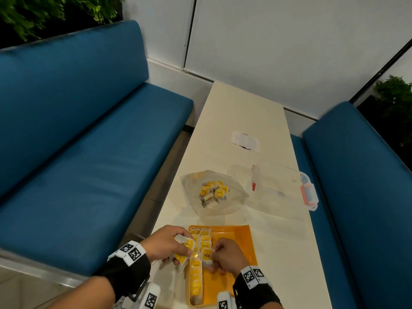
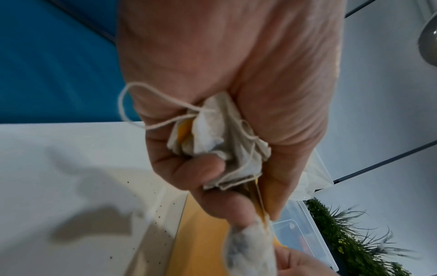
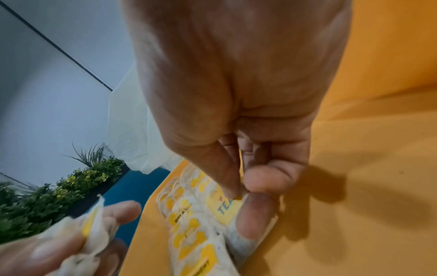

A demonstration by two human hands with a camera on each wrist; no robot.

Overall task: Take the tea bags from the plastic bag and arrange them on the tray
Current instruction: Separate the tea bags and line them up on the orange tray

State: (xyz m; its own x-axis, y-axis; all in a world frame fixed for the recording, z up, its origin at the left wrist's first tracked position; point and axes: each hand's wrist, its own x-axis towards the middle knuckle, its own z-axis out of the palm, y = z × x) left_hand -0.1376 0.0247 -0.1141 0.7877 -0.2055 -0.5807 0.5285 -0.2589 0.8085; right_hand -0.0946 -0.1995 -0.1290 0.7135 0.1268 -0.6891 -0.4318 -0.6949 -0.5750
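Observation:
An orange tray (image 1: 234,246) lies at the near end of the table, with a column of yellow-tagged tea bags (image 1: 196,277) along its left side. My left hand (image 1: 169,246) hovers over the tray's left edge and grips a bunch of tea bags (image 2: 220,142) with loose strings. My right hand (image 1: 225,256) pinches one tea bag (image 3: 227,209) by its yellow tag, low over the tray beside the column. The clear plastic bag (image 1: 214,192) with several more tea bags lies open beyond the tray.
A clear plastic box (image 1: 287,188) with red latches stands right of the bag, close to the table's right edge. A small white packet (image 1: 245,141) lies farther back. Blue benches (image 1: 78,134) flank the narrow table on both sides.

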